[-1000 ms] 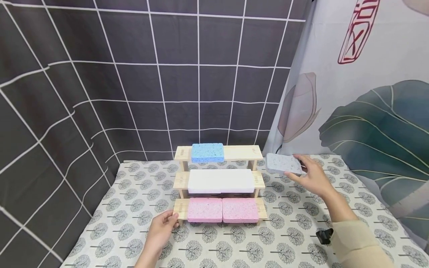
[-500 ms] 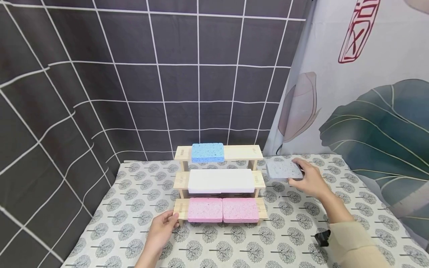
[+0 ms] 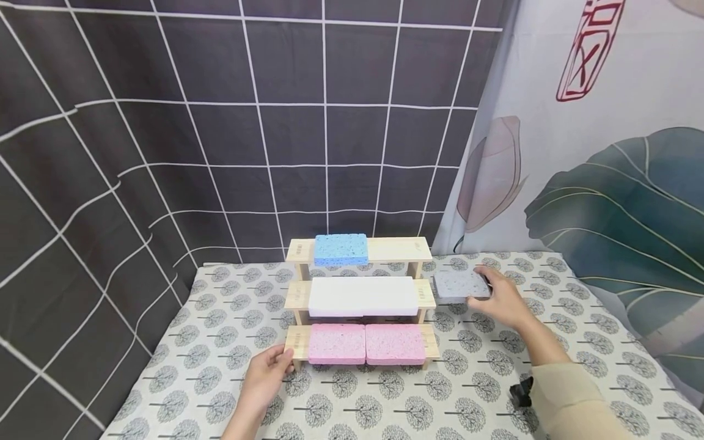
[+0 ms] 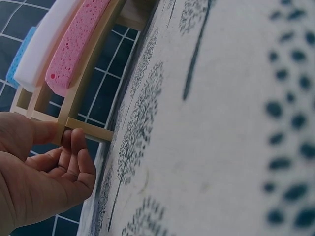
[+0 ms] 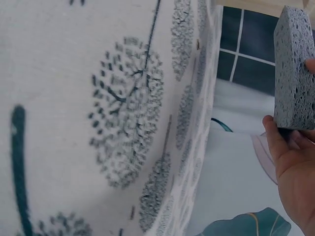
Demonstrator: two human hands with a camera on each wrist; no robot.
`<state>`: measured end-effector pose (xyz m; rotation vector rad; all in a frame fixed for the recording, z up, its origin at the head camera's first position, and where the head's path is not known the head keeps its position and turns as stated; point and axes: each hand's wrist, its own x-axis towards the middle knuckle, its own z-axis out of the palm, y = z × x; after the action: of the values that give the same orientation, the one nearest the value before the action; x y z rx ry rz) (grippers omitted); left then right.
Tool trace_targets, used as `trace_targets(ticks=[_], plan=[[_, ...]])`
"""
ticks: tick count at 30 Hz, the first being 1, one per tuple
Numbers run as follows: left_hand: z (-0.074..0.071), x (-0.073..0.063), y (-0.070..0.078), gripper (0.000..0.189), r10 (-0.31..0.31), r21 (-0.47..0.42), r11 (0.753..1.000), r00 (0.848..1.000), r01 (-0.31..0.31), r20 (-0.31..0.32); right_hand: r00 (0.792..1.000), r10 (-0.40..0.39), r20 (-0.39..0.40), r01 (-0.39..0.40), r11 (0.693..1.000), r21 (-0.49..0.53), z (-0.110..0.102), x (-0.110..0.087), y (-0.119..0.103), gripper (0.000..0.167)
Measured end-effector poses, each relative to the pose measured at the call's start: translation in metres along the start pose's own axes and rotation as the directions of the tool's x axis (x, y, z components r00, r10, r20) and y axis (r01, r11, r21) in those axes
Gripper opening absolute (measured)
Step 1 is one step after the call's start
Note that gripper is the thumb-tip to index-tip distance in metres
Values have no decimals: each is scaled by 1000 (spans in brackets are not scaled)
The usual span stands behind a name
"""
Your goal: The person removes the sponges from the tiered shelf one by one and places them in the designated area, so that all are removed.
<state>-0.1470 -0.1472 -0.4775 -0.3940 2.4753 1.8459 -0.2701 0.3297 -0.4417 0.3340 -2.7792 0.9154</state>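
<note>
My right hand (image 3: 504,298) holds a grey sponge (image 3: 461,285) by its right end, above the tablecloth and just right of the wooden rack. In the right wrist view the speckled sponge (image 5: 294,69) is held between thumb and fingers. My left hand (image 3: 266,373) pinches the left end of the lowest step of the three-step wooden rack (image 3: 297,342); the left wrist view has the thumb and curled fingers on its corner. Two pink sponges (image 3: 337,344) lie side by side on that step. White blocks (image 3: 363,296) fill the middle step. A blue sponge (image 3: 341,249) lies on the top step.
A pale tablecloth (image 3: 341,403) with a tree print covers the table. Behind it hangs a dark cloth (image 3: 286,134) with white grid lines, and a leaf-patterned curtain (image 3: 621,201) hangs at the right. A small black object (image 3: 520,391) shows beside my right sleeve.
My right hand has lowered slightly with the grey sponge and come a little nearer the rack. The left hand stays at the same corner.
</note>
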Motion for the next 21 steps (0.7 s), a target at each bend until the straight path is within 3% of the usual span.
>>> trace_targets(ticks=[21], plan=[[0, -1, 1, 44, 4, 1, 1000, 1000, -4, -6, 997, 15, 77, -11, 999, -50, 14, -1, 14, 85]])
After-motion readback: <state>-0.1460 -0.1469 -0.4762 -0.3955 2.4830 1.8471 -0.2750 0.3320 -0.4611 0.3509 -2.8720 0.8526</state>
